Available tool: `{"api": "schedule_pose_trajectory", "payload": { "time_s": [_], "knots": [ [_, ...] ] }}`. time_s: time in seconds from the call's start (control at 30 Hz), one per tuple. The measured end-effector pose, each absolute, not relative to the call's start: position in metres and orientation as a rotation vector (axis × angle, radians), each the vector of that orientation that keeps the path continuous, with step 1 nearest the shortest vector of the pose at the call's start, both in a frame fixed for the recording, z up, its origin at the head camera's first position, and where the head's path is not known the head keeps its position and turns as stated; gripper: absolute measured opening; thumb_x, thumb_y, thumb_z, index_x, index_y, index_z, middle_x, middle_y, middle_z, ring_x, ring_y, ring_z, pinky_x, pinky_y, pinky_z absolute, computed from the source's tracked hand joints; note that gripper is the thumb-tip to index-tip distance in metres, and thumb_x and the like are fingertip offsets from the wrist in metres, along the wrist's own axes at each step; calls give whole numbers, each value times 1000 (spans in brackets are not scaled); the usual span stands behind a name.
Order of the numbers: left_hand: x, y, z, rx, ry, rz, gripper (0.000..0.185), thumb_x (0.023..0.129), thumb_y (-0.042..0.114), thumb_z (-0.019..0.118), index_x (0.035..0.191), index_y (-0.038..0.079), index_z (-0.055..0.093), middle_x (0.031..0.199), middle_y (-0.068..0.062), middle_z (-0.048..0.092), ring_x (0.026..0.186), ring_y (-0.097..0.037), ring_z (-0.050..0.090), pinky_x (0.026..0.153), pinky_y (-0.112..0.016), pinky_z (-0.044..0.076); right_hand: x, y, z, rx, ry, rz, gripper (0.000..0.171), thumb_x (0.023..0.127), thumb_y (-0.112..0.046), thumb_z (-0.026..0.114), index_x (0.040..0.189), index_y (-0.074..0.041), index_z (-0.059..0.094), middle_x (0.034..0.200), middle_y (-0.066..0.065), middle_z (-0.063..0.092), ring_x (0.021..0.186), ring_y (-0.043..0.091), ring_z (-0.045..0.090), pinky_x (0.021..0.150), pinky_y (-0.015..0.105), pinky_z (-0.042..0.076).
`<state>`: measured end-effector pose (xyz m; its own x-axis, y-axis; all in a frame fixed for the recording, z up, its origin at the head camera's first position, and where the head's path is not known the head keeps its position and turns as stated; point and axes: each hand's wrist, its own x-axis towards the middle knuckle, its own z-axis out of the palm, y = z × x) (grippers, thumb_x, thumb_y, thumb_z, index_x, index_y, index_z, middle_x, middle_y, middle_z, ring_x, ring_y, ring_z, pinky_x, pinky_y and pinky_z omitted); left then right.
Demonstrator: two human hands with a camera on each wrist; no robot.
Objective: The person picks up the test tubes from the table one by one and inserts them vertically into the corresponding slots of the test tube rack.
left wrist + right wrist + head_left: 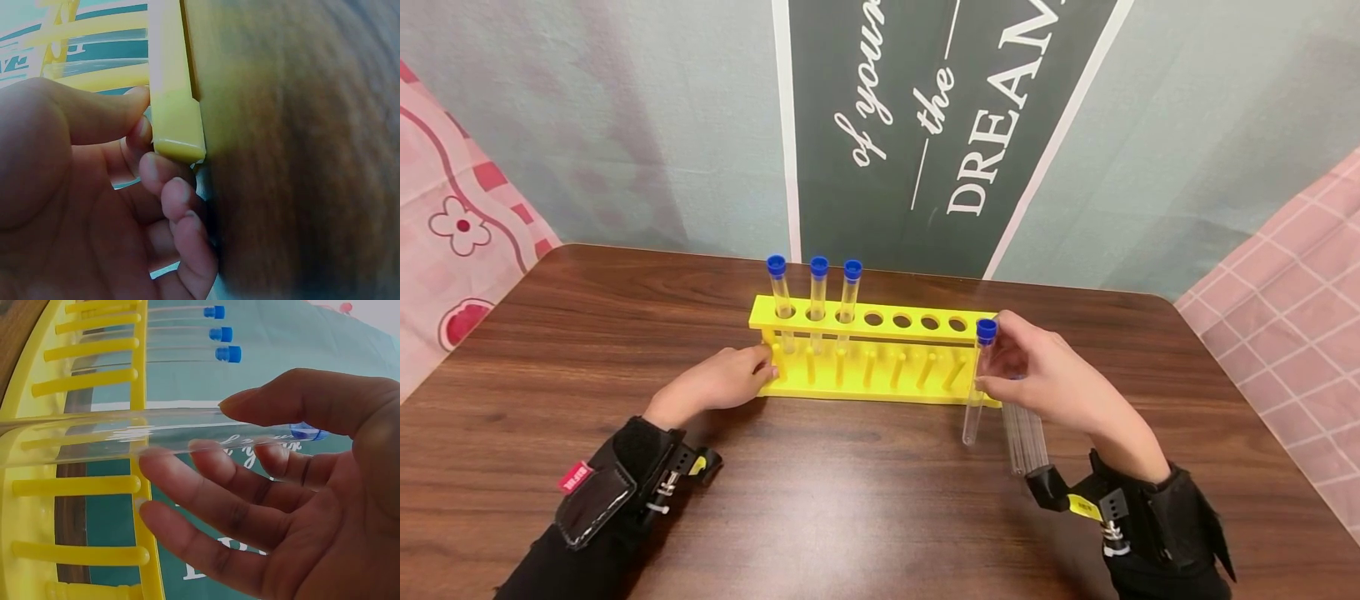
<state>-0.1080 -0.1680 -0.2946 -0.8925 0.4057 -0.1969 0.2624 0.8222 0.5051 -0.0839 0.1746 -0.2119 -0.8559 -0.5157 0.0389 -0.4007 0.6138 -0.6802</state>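
Note:
A yellow test tube rack (886,390) stands on the table. Three test tubes (817,287) with blue caps sit upright in holes at its left end. My left hand (718,383) grips the rack's left end, with the thumb and fingers at the yellow base (178,128) in the left wrist view. Between the thumb and fingers of my right hand (1063,379) is a clear blue-capped test tube (974,400), in front of the rack's right end. Its cap points up and its lower end is in the air. In the right wrist view this held tube (181,428) crosses before the rack's pegs.
Several more clear tubes (1024,442) are grouped below my right hand, which partly hides them. The wooden table (850,508) extends around the rack. Behind it hangs a cloth (700,125) with white lettering; pink cloths (1300,333) flank both sides.

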Motion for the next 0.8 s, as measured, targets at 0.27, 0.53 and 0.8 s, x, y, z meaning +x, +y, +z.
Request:
{"api": "schedule_pose_trajectory", "payload": {
  "time_s": [0.27, 0.53, 0.8],
  "knots": [
    [-108, -168, -294, 513, 2709, 699, 18, 95, 13, 45, 79, 5, 45, 63, -3, 37, 56, -16, 36, 56, -28, 32, -83, 168, -213, -861, 2709, -1048, 29, 76, 2, 69, 92, -4, 46, 81, 4, 50, 70, 12, 58, 62, 26, 48],
    [-109, -168, -296, 510, 2716, 692, 19, 95, 13, 45, 78, 6, 44, 63, -2, 36, 57, -16, 37, 56, -29, 32, -81, 164, -213, -878, 2690, -1071, 28, 76, 3, 68, 92, -4, 46, 80, 3, 53, 74, 9, 62, 63, 27, 49],
    [-110, -169, -297, 523, 2718, 686, 20, 96, 13, 44, 77, 7, 44, 63, -2, 35, 56, -16, 37, 56, -29, 32, -80, 161, -214, -942, 2695, -1074, 28, 75, 5, 67, 90, -4, 46, 78, 2, 55, 75, 11, 64, 65, 26, 50]
  ]
}}
